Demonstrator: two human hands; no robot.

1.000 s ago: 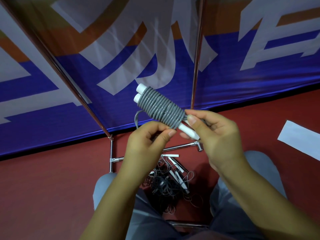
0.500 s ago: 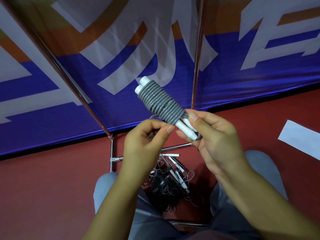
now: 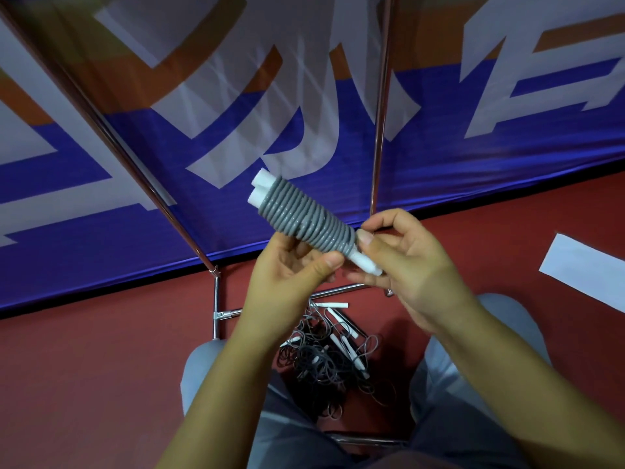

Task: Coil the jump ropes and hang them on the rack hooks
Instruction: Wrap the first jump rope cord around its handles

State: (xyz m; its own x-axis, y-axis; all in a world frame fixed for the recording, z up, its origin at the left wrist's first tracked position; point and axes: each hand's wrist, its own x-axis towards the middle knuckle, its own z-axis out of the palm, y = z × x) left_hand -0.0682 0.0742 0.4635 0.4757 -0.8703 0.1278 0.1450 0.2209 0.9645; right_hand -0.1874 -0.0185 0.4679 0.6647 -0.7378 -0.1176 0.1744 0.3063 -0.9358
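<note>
Jump rope (image 3: 306, 218), grey cord wound tightly around its two white handles, sits between both hands as a finished-looking bundle. The right hand (image 3: 411, 265) pinches the near end of the bundle, thumb pressed against the last turns of cord where the white handle tips stick out. The left hand (image 3: 287, 275) is curled closed under the middle of the bundle, thumb tip just beside those same handle tips; whether it is gripping a loose tail of cord is hidden by the fingers.

The bundle's long axis runs from the right hand up and away to the left, its far end with the two white handle ends pointing toward the banner (image 3: 135, 184). So the right hand is the nearer one to the end that probably needs securing, while the left supports the body.

Below the bundle, on the red floor (image 3: 84, 367) between the person's knees, lies a tangled pile of ropes (image 3: 328, 360) not yet coiled. Metal rack poles (image 3: 380, 130) rise behind the bundle against the banner; no hooks are visible. A white sheet (image 3: 585, 272) lies on the floor, well to the right of the bundle.
</note>
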